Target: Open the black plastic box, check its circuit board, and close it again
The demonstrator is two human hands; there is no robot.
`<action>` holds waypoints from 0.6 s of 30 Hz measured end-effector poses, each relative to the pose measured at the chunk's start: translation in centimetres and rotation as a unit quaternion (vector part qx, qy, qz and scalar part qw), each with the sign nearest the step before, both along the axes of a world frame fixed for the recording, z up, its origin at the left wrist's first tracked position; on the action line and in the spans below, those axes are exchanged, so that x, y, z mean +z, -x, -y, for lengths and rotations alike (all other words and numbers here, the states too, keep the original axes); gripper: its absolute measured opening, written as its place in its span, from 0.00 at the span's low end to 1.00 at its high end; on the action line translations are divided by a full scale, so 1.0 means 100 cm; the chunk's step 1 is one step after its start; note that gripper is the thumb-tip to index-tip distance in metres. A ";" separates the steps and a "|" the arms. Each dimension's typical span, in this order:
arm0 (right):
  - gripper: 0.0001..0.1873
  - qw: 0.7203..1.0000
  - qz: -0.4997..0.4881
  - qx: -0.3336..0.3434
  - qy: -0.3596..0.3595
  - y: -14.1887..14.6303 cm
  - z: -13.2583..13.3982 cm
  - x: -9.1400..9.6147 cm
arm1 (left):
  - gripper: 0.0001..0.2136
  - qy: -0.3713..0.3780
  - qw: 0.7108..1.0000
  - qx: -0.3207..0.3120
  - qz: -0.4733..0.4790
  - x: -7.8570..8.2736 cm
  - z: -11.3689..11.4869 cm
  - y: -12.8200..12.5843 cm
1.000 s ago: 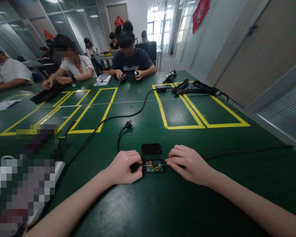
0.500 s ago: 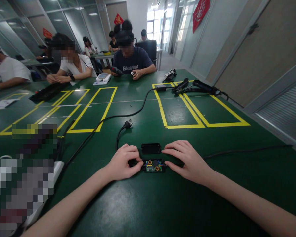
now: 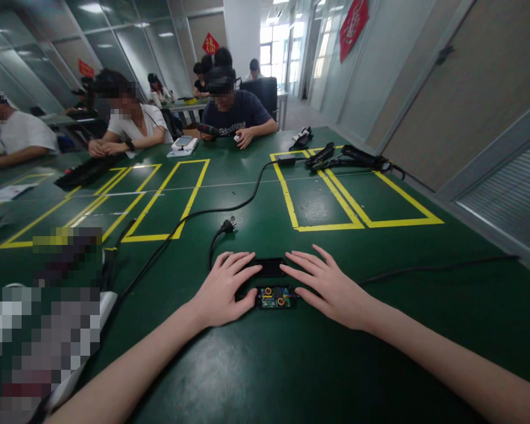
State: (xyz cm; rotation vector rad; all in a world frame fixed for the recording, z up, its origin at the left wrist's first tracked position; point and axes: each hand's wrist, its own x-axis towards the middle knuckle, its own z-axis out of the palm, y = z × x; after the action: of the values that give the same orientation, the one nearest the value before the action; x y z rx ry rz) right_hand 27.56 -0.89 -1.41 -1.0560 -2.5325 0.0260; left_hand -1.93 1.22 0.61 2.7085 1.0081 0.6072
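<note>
A small green circuit board (image 3: 274, 298) with copper coils lies in a black half-shell on the table, facing up. Just beyond it rests the other black casing half (image 3: 270, 268), its hollow side up. My left hand (image 3: 227, 288) is open at their left, with its thumb by the board's left end and its fingertips at the cover's left edge. On the opposite side my right hand (image 3: 329, 287) spreads its fingers, the thumb by the board's right end and fingertips at the cover's right edge. A black plug (image 3: 228, 225) lies beyond my left hand, its cord running back toward that hand.
The green table (image 3: 242, 365) carries yellow tape rectangles (image 3: 331, 226). A black cable (image 3: 216, 208) crosses it toward black tools (image 3: 357, 158) at the far right. A blurred-out white-edged object (image 3: 108, 306) is at left. Co-workers sit across the table, one in a dark shirt (image 3: 247, 112).
My left hand's fingers have uncurled and reached forward to the cover's left edge. My right hand's fingers have spread wider. The board and casing halves stay in about the same place.
</note>
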 end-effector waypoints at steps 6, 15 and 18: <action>0.18 0.999 -0.026 0.042 -0.003 0.001 0.002 0.009 | 0.13 -0.013 0.996 -0.014 0.090 0.001 0.002 -0.003; 0.16 0.989 -0.143 0.043 0.010 0.002 0.005 0.009 | 0.07 0.092 0.967 0.022 0.237 -0.002 0.008 -0.010; 0.17 0.985 -0.160 0.054 0.032 0.005 0.008 0.011 | 0.07 0.122 0.955 0.033 0.268 -0.001 0.010 -0.013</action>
State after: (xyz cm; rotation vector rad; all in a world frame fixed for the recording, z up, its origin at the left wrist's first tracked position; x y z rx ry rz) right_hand 27.06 -1.64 -0.31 -0.8572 -2.3056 0.2849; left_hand -0.59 0.19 0.51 2.1242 0.9489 1.0755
